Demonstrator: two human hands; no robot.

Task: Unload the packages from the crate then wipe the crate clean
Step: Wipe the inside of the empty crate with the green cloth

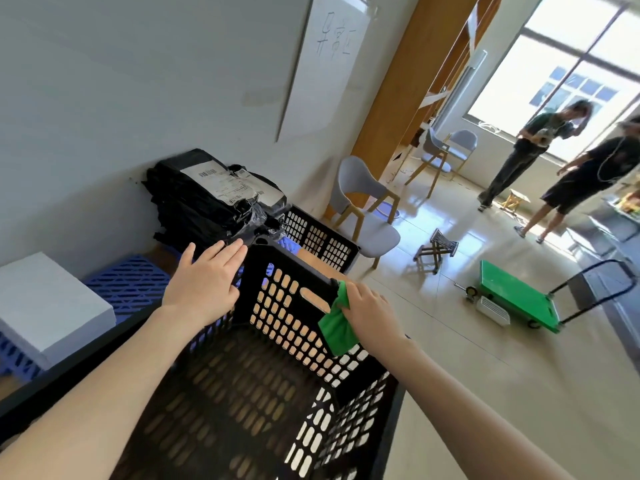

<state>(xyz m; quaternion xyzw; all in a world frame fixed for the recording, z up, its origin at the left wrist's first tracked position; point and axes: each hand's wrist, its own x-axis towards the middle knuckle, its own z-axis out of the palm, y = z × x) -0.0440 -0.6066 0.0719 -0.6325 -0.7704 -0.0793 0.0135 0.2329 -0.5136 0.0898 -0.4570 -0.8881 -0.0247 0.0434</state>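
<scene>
Directly below, from 6 o'clock up to the centre: black perforated plastic crate [277,393], open-topped, slotted floor bare, walls pierced with rows of oval holes, one long handle slot in the far wall. Sits beneath and between both hands.

At the 9 o'clock end of that far wall, left hand [204,282]: laid flat over the crate's corner rim, fingers straight and together, gripping nothing. Fingertips close to the packages; contact not clear.

At the 3 o'clock end, right hand [370,310]: curled around a soft green cloth [337,327], pressing it against the top rim near the corner. Cloth hanging in a crumpled fold down the inside of the wall.

Beyond the left fingertips, toward 11 o'clock: stack of glossy black plastic-wrapped packages [207,202] with white barcode labels, piled against the pale wall. Just beside it at 1 o'clock: second black perforated crate [322,237]. At 9 o'clock: blue lattice plastic pallet [128,285] bearing a white rectangular block [45,303]. Out on the shiny floor at 3 o'clock: green flat-bed trolley [516,296] with black tubular handle.
</scene>
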